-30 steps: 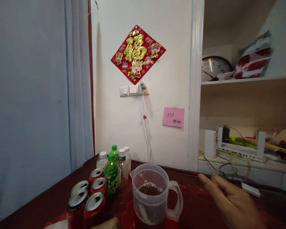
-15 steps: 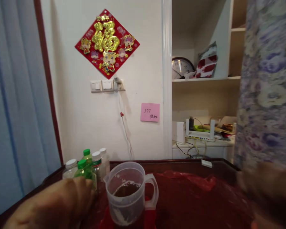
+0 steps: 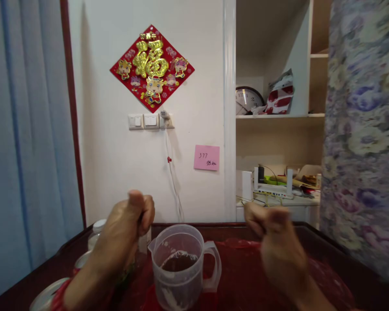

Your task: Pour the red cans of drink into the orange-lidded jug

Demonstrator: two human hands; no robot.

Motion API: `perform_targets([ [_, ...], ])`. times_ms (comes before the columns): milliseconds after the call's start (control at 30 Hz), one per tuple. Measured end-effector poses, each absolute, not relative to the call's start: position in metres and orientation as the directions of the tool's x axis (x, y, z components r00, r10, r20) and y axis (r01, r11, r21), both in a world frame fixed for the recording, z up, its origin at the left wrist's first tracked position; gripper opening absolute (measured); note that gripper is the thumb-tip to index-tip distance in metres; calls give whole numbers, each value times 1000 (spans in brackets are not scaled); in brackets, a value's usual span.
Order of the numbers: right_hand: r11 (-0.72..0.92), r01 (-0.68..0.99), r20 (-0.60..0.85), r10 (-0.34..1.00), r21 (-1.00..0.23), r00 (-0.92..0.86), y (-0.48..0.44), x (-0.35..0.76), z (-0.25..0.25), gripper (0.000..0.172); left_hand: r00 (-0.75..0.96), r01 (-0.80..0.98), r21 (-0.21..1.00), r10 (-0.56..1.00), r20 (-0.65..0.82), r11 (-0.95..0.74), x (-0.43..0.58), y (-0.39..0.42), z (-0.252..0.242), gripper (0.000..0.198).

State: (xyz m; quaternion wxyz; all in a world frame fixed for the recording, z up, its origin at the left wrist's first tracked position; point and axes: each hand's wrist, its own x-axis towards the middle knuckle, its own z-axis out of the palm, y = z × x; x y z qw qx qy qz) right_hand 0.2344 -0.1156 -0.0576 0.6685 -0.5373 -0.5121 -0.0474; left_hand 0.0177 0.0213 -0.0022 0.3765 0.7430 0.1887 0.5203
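My left hand (image 3: 127, 231) is raised in a fist with the thumb up, just left of a clear plastic pitcher (image 3: 181, 270) that holds dark liquid. Nothing shows in that fist. My right hand (image 3: 272, 244) is lifted to the right of the pitcher, blurred, with its fingers curled in and nothing visible in it. Neither hand touches the pitcher, which stands on a red mat on the dark red table (image 3: 314, 242). My left hand and forearm hide most of the bottles; one white-capped bottle (image 3: 98, 228) shows behind it.
Can tops (image 3: 47, 296) sit at the lower left. Floral-patterned fabric (image 3: 363, 142) fills the right side, close to the table. A blue curtain (image 3: 26, 142) hangs at left. Beyond the table are a wall with switches and a shelf with a clock (image 3: 246, 100) and a router (image 3: 272, 185).
The view has tilted slightly. My left hand rose from low beside the bottles into a fist by the pitcher. My right hand came up from the lower right toward the middle.
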Motion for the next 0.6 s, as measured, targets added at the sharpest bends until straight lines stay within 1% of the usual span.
perform_targets([
  [33, 348, 609, 678, 566, -713, 470, -98, 236, -60, 75, 405, -3, 738, 674, 618, -675, 23, 32, -6, 78],
  [100, 265, 594, 595, 653, -760, 469, -66, 246, -71, 80, 405, 260, 714, 744, 531, -650, 30, 55, -17, 79],
  [167, 189, 571, 509, 718, -799, 475, -43, 260, -86, 82, 406, 333, 709, 773, 487, -621, 34, 75, -30, 80],
  [300, 147, 548, 457, 744, -824, 488, -30, 276, -107, 81, 403, 379, 713, 799, 447, -590, 34, 93, -51, 79],
  [433, 161, 540, 465, 736, -826, 492, -38, 275, -102, 79, 392, 365, 731, 807, 441, -577, 34, 95, -57, 78],
  [600, 166, 514, 456, 728, -841, 512, -37, 271, -100, 80, 394, 308, 765, 808, 438, -565, 37, 96, -61, 77],
])
